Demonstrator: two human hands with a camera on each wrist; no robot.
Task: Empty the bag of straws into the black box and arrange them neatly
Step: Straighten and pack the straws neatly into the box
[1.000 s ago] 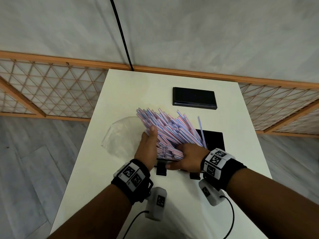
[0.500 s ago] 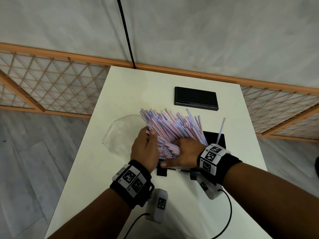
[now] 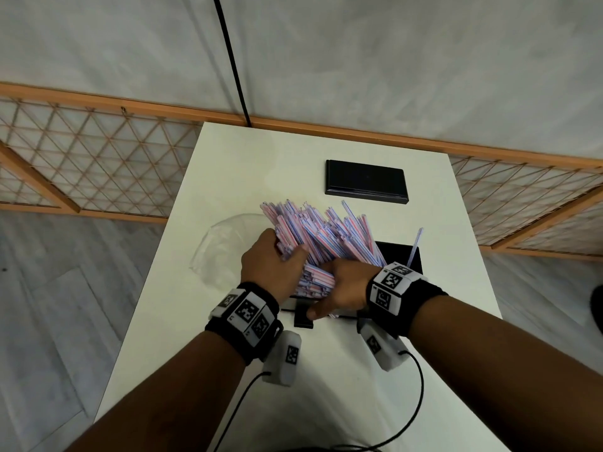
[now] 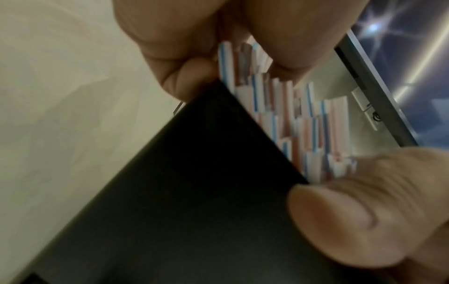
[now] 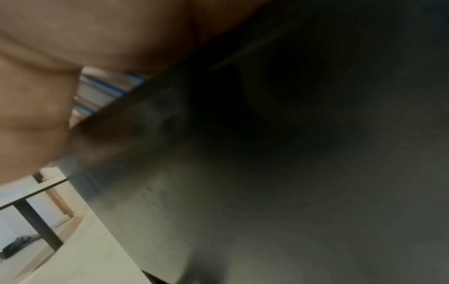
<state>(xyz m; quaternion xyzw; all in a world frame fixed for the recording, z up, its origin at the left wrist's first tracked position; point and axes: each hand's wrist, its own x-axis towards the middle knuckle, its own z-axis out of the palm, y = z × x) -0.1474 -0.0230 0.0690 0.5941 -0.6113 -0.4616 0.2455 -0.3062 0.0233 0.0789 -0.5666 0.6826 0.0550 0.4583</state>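
A thick bundle of pink-and-blue striped straws stands slanted in the black box, fanning up and away to the left. My left hand grips the bundle's left side, thumb on top. My right hand curls over the straws' near ends, its thumb lying along the box's front edge. One loose straw leans alone at the box's right end. In the left wrist view the straw ends sit between fingers and thumb above the box wall. The right wrist view is dark, showing the box and a few straws.
The empty clear plastic bag lies crumpled left of the box on the white table. The flat black lid rests farther back. A wooden lattice rail and a grey wall stand behind the table; its edges drop to the floor on both sides.
Both hands have squeezed closer together on the bundle, and the left hand has wrapped further round it. The loose straw has tipped over to the box's right end.
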